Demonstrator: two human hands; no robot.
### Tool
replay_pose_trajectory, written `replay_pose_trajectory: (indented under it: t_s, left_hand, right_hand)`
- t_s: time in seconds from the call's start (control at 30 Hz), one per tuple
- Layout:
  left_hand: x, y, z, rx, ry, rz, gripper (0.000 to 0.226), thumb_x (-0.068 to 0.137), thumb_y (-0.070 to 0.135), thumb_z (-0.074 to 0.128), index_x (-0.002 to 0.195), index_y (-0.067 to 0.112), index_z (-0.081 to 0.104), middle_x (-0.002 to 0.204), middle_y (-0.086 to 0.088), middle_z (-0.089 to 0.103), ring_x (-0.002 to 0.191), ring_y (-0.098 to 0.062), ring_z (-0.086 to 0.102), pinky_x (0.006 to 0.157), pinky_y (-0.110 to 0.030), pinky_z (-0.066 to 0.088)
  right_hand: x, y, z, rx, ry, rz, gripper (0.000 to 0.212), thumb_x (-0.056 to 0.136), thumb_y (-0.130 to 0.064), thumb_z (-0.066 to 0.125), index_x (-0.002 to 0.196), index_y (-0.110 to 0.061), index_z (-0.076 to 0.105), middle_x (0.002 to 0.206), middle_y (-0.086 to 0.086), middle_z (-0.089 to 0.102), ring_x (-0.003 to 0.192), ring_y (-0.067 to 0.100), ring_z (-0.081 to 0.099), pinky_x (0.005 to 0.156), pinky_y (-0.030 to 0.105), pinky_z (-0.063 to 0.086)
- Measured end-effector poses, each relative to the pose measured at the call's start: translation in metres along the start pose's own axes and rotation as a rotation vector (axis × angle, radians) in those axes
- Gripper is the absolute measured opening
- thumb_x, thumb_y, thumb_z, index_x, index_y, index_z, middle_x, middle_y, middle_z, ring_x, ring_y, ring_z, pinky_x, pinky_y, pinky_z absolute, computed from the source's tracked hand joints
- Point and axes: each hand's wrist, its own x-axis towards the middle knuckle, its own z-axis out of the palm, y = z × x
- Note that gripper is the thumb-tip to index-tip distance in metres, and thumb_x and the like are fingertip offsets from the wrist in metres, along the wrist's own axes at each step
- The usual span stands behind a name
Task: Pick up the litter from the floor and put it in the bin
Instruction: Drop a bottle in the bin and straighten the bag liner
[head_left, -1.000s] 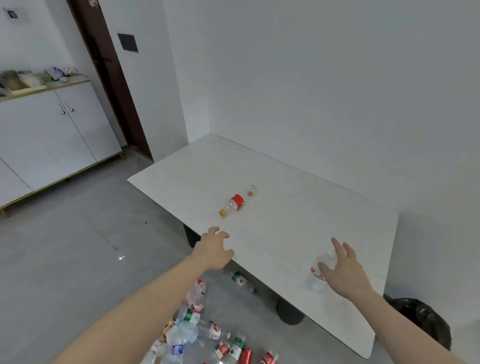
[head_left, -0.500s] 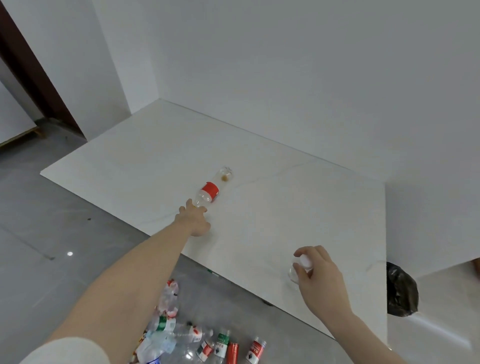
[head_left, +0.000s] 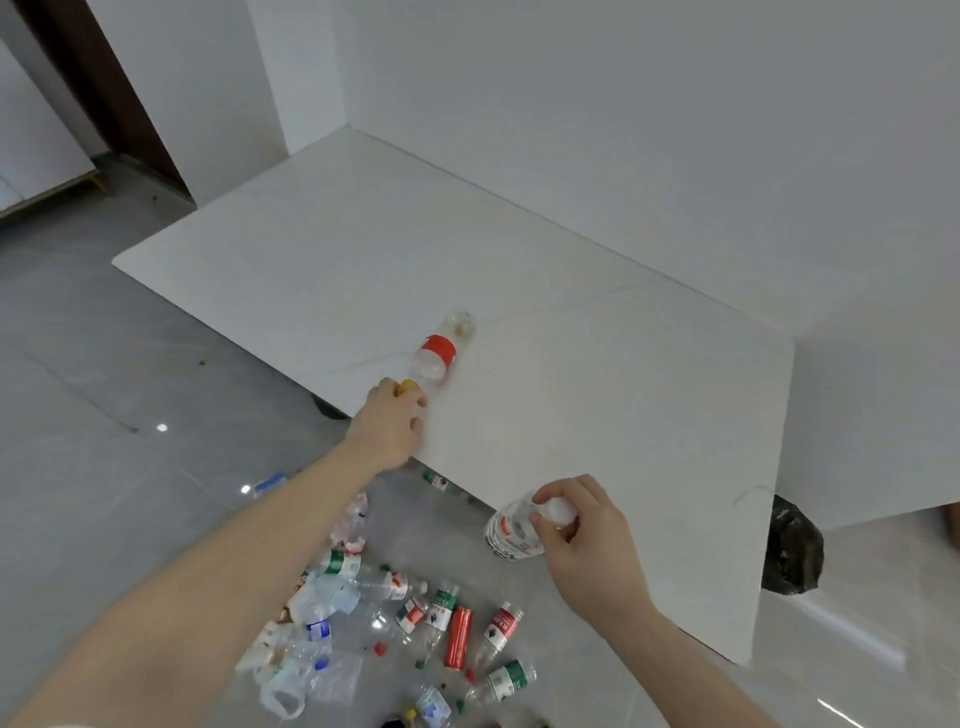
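While the left hand (head_left: 388, 426) curls its fingers around the yellow-capped bottle (head_left: 432, 358) lying at the counter (head_left: 623, 395) centre, the right hand (head_left: 582, 535) pinches a crumpled bottle (head_left: 509, 530) at lower centre; litter (head_left: 395, 623) covers the floor below, and the black bin (head_left: 792, 551) stands at right.

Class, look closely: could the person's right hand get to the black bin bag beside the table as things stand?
Probably yes: the bin bag sits just past the table corner on that side, nothing between. But the right hand already grips a clear bottle.

A clear plastic bottle with red label and yellow cap (head_left: 434, 358) lies on its side on the table. A crumpled clear bottle with red-printed label (head_left: 511, 530) is held nearer, right. Crushed plastic bottles and a red can (head_left: 395, 623) are strewn across the near floor. The black-bagged bin (head_left: 792, 553) stands at the right.
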Motion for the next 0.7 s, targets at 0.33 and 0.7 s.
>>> replay_pose_trajectory:
  t_s: [0.33, 0.7]
  left_hand:
    - [-0.301, 0.071, -0.021, -0.004, 0.250, 0.115, 0.017, 0.100, 0.025, 0.050, 0.117, 0.028, 0.052, 0.102, 0.007, 0.043, 0.092, -0.013, 0.042, 0.072, -0.032, 0.049]
    - [-0.511, 0.193, 0.077, -0.160, 0.221, -0.113, 0.017, 0.096, 0.035, 0.064, 0.108, 0.040, 0.052, 0.073, 0.019, 0.056, 0.060, -0.003, 0.051, 0.055, -0.020, 0.038]
  right_hand:
    - [-0.124, 0.048, -0.048, -0.032, -0.138, -0.075, 0.027, 0.088, -0.014, 0.070, 0.087, -0.039, 0.061, 0.097, -0.019, 0.057, 0.091, -0.003, 0.057, 0.069, 0.010, 0.042]
    - [-0.281, 0.134, -0.105, -0.149, -0.344, -0.152, 0.016, 0.084, -0.018, 0.072, 0.090, -0.032, 0.066, 0.094, -0.016, 0.059, 0.086, 0.003, 0.057, 0.071, 0.013, 0.039]
